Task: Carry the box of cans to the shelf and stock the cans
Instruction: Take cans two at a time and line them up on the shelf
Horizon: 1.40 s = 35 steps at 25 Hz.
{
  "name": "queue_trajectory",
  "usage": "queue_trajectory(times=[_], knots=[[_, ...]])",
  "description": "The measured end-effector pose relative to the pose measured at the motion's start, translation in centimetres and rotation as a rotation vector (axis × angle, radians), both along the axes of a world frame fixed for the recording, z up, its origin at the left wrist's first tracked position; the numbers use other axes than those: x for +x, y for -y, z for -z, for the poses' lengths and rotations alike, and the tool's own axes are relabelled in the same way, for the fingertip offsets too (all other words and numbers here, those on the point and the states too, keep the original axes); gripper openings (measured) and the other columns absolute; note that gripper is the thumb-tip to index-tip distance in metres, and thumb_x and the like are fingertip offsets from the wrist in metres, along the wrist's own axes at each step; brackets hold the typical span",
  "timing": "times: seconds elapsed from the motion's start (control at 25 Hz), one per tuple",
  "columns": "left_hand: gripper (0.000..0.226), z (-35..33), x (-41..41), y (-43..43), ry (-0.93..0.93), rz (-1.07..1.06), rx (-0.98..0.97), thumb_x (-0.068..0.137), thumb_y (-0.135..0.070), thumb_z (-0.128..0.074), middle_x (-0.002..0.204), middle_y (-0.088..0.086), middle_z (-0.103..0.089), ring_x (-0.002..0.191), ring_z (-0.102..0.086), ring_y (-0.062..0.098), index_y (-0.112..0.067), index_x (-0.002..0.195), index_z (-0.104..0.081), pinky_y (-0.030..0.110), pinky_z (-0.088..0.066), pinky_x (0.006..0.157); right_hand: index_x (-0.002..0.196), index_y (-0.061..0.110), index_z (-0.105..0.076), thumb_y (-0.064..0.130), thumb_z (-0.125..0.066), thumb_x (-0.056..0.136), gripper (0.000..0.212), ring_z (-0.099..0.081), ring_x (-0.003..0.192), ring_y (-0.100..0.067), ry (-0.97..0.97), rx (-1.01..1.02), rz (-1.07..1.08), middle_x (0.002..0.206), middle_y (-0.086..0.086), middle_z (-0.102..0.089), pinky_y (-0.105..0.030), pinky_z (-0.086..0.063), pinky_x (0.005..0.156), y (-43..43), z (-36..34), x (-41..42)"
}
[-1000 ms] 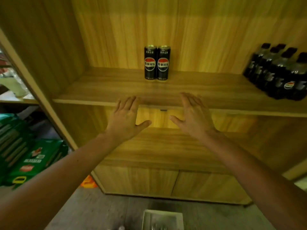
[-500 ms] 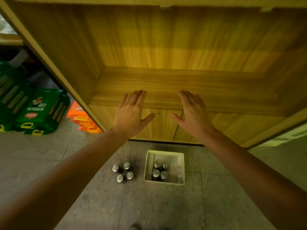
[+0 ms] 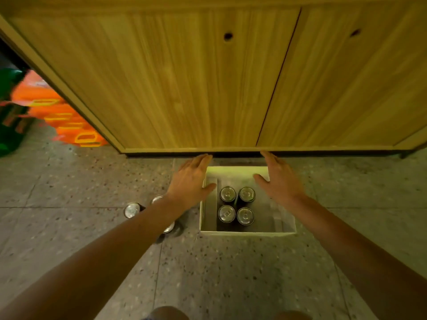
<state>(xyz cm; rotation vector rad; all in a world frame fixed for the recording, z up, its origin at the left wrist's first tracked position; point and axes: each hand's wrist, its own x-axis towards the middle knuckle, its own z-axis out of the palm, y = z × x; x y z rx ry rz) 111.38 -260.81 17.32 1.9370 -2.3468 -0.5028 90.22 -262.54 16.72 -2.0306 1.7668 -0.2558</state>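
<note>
Box [image 3: 209, 213] is set on the floor [image 3: 231, 273], seen between the left hand [image 3: 189, 183] and right hand [image 3: 280, 181], both spread flat with nothing grasped. White and open-topped, it is seen holding four upright silver-topped cans [image 3: 245, 215], grouped left of its middle.

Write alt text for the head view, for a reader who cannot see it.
The left hand and right hand, both open and empty, reach toward a white box holding four upright cans on the floor. More cans stand left of it, before closed wooden cabinet doors.
</note>
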Motion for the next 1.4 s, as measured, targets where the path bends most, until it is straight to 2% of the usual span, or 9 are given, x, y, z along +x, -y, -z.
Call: queue_trajectory(times=[0.2,0.36,0.44,0.56,0.72,0.8,1.08,1.24,1.4], knots=[[0.068,12.4,-0.7,0.3,-0.094,0.023,0.155,0.084,-0.015,-0.061,0.149,0.008,-0.032,0.128,-0.043,0.031,-0.015,0.142,-0.025,0.039,-0.038,0.105,0.138,0.011,-0.031,0.019,-0.059,0.084,0.061,-0.045,0.126,-0.03,-0.017,0.05,0.038,0.142,-0.012,-0.044,-0.039,-0.037,0.104,-0.2,12.4,-2.7],[0.072,17.0,-1.1,0.4,-0.146,0.047,0.148,0.082,-0.012,-0.065,0.146,0.013,-0.038,0.124,-0.049,0.031,-0.015,0.142,-0.025,0.038,-0.043,0.102,0.136,0.015,-0.034,0.021,-0.066,0.079,0.066,-0.054,0.114,-0.031,0.0,0.087,0.003,0.136,-0.012,-0.05,-0.038,-0.043,0.095,-0.7,17.4,-3.5],[0.073,18.3,-1.4,0.6,-0.197,0.004,0.16,0.079,-0.009,-0.067,0.142,0.014,-0.043,0.125,-0.048,0.031,-0.017,0.141,-0.027,0.041,-0.045,0.102,0.136,0.014,-0.033,0.024,-0.07,0.076,0.071,-0.052,0.118,-0.033,-0.007,0.103,-0.027,0.136,-0.014,-0.049,-0.039,-0.041,0.097,-0.8,19.1,-3.4],[0.078,19.2,-1.7,1.2,-0.236,-0.05,0.168,0.076,-0.004,-0.068,0.139,0.014,-0.045,0.125,-0.048,0.031,-0.018,0.14,-0.026,0.04,-0.047,0.099,0.134,0.013,-0.035,0.022,-0.075,0.07,0.076,-0.049,0.122,-0.032,0.115,0.114,-0.019,0.135,-0.013,-0.051,-0.042,-0.042,0.101,-0.6,20.8,-2.9],[0.085,19.6,-2.3,2.2,-0.206,-0.007,0.2,0.075,0.006,-0.066,0.139,0.017,-0.044,0.121,-0.05,0.032,-0.019,0.142,-0.021,0.032,-0.045,0.088,0.131,0.013,-0.041,0.016,-0.077,0.069,0.071,-0.05,0.119,-0.021,0.326,0.109,0.038,0.131,-0.009,-0.054,-0.029,-0.038,0.096,0.0,21.3,-2.2],[0.083,19.8,-2.6,2.5,-0.25,-0.005,0.23,0.075,0.009,-0.064,0.14,0.017,-0.042,0.124,-0.046,0.031,-0.017,0.142,-0.023,0.031,-0.043,0.093,0.129,0.013,-0.043,0.014,-0.077,0.068,0.071,-0.048,0.113,-0.013,0.407,0.113,0.048,0.129,-0.007,-0.055,-0.024,-0.036,0.093,0.2,21.6,-1.8],[0.072,21.1,-3.0,3.1,-0.559,-0.134,0.329,0.073,-0.002,-0.072,0.135,0.012,-0.046,0.125,-0.044,0.024,-0.013,0.134,-0.035,0.024,-0.038,0.094,0.123,0.017,-0.047,0.012,-0.079,0.063,0.068,-0.05,0.118,-0.02,0.59,0.189,0.115,0.123,-0.004,-0.057,-0.047,-0.044,0.1,0.7,23.0,-1.6],[0.07,21.9,-3.1,3.2,-0.606,-0.153,0.351,0.072,-0.009,-0.075,0.132,0.011,-0.05,0.122,-0.048,0.023,-0.011,0.132,-0.039,0.027,-0.039,0.096,0.123,0.016,-0.047,0.013,-0.079,0.063,0.068,-0.051,0.117,-0.021,0.615,0.223,0.107,0.121,-0.004,-0.058,-0.049,-0.046,0.098,1.0,23.5,-1.7],[0.072,22.3,-3.2,3.1,-0.634,-0.173,0.323,0.067,-0.012,-0.08,0.129,0.011,-0.054,0.121,-0.05,0.023,-0.009,0.128,-0.042,0.029,-0.04,0.1,0.12,0.013,-0.049,0.009,-0.08,0.062,0.066,-0.053,0.109,-0.016,0.637,0.19,0.113,0.111,0.001,-0.057,-0.041,-0.048,0.096,0.9,23.3,-1.7]])
